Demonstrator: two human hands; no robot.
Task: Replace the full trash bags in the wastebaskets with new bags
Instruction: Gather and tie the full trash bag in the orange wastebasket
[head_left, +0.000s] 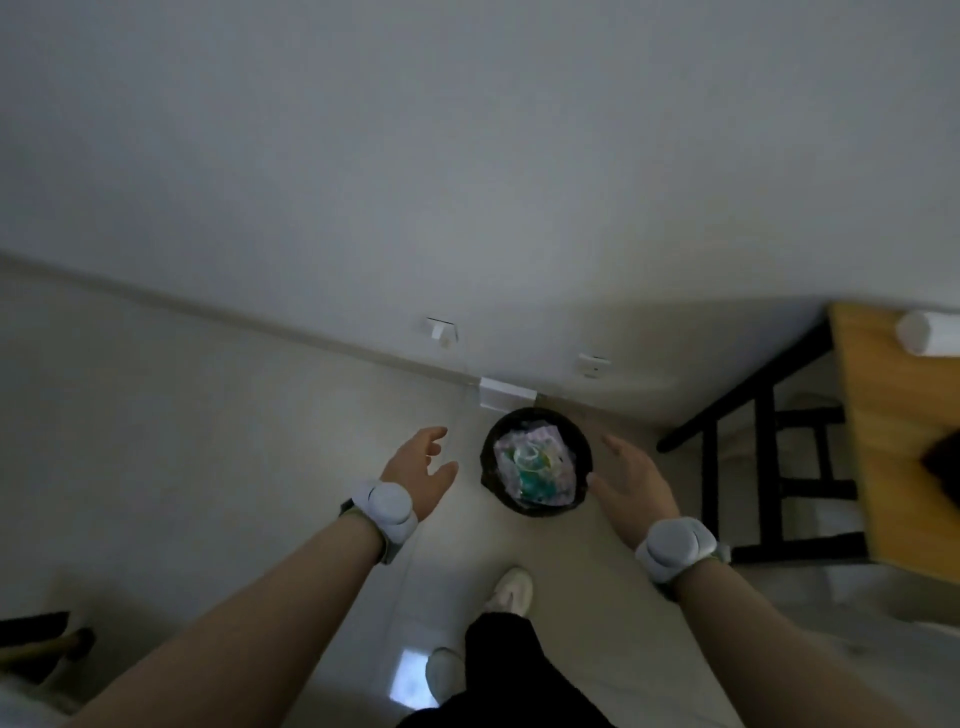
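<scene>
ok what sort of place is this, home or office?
Likely a plain room in a home or small office; can't tell which. Clues: a small black wastebasket full of rubbish on a pale floor, wall sockets low on a white wall, and a wooden table with black legs.

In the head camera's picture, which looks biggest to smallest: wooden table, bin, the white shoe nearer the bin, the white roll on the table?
1. Wooden table, though cut off by the frame.
2. Bin.
3. White shoe and white roll look alike: both only partly show, so unranked.
</scene>
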